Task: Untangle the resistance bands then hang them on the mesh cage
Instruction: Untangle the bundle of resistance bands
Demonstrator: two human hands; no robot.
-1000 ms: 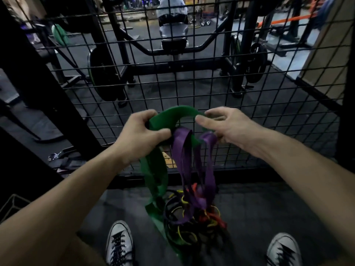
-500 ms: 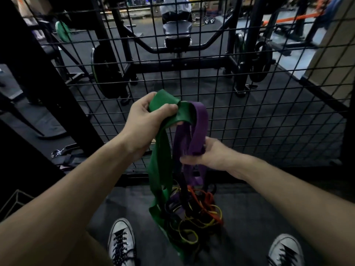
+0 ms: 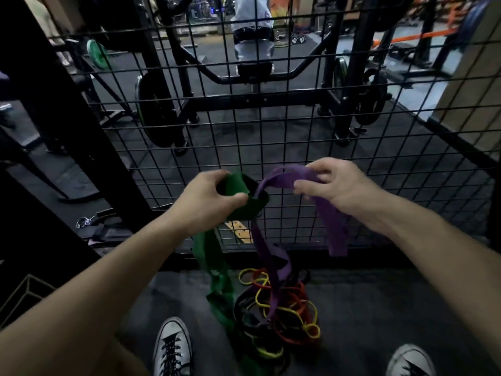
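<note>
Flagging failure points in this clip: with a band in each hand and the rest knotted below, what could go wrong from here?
1. The purple band in the right hand runs down into the tangle; pulling may tighten it.
2. The green band in the left hand appears looped around the purple one near the grip, so they may stay linked.
3. Nothing hangs on the mesh cage yet.

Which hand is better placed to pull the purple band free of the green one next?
Probably the right hand. It already pinches the purple band at its raised top, with one end hanging loose beneath it. The left hand is closed on the green band, so it can anchor while the right pulls away.
</note>
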